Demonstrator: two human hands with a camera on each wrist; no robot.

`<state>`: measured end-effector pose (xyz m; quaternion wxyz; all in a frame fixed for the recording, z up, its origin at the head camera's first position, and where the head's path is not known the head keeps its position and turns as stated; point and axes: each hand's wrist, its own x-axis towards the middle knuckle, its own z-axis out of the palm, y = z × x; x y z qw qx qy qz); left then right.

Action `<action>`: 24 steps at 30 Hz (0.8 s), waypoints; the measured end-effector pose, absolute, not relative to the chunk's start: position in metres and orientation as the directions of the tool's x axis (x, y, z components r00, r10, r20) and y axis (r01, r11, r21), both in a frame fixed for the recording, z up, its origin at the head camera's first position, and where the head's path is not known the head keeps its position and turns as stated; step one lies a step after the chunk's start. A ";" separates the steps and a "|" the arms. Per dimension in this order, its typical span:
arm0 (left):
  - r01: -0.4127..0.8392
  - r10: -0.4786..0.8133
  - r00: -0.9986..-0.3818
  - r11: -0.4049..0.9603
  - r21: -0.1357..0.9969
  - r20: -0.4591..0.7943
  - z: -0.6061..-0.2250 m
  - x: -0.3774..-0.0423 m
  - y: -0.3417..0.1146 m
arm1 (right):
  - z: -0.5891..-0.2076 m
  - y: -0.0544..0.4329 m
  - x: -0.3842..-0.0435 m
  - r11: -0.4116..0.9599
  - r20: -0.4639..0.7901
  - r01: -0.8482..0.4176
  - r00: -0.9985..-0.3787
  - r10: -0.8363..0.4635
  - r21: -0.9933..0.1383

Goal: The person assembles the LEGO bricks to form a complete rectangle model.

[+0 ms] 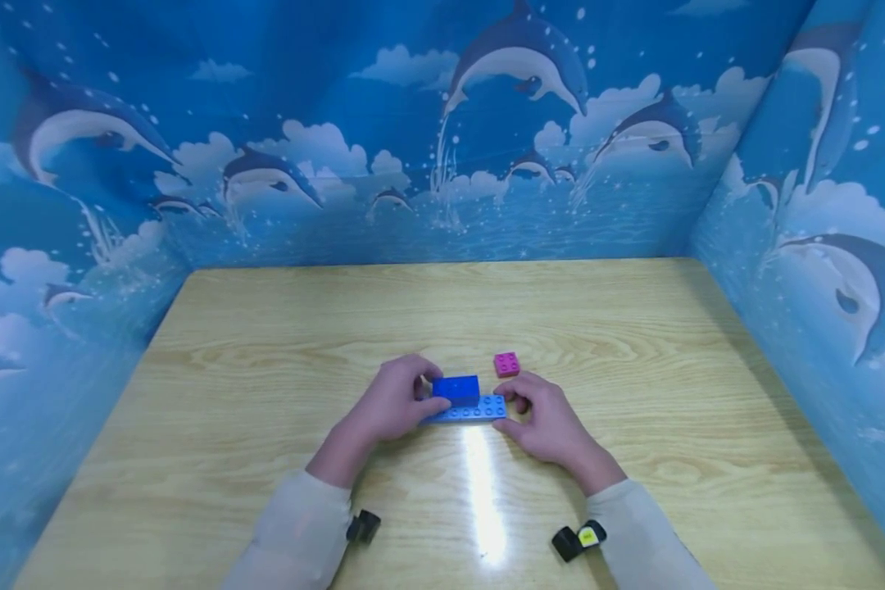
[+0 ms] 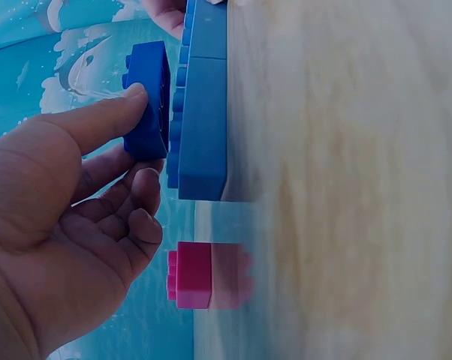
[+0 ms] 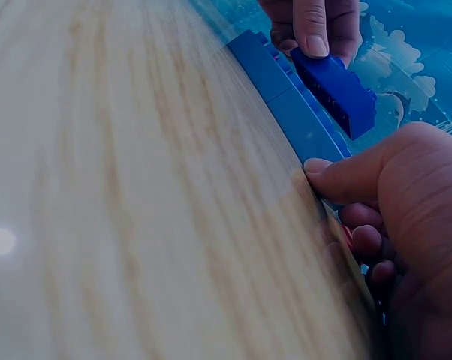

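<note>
In the head view my left hand (image 1: 404, 400) pinches a dark blue toy building brick (image 1: 455, 391) between thumb and fingers. The brick hangs just above a row of light blue bricks (image 1: 491, 406), studs up. A narrow gap shows between the two in the left wrist view, where the dark blue brick (image 2: 148, 97) has its hollow underside toward the row. At the row's right end my right hand (image 1: 549, 416) grips the light blue brick (image 3: 308, 127), thumb on the front side and fingers behind. A seam divides the row into two bricks laid end to end.
A pink brick (image 1: 506, 365) with studs up lies behind the row's right end. The left wrist view shows a pink brick (image 2: 194, 275) near one end of the row. The wood-grain table (image 1: 265, 328) is bordered by a dolphin-print curtain (image 1: 324, 229).
</note>
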<state>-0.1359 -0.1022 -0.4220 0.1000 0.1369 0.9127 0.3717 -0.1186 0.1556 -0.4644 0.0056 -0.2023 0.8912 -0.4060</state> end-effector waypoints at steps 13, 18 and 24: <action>0.172 0.340 -0.935 0.675 0.718 -0.096 -0.421 -0.126 -0.103 | -0.464 0.155 -0.119 0.593 0.137 -0.339 -0.923 -0.359 -0.730; 0.205 0.365 -0.928 0.669 0.714 -0.075 -0.422 -0.125 -0.103 | -0.464 0.155 -0.118 0.594 0.135 -0.339 -0.923 -0.360 -0.729; 0.239 0.388 -0.920 0.676 0.697 -0.061 -0.420 -0.123 -0.101 | -0.463 0.155 -0.118 0.591 0.142 -0.346 -0.920 -0.364 -0.729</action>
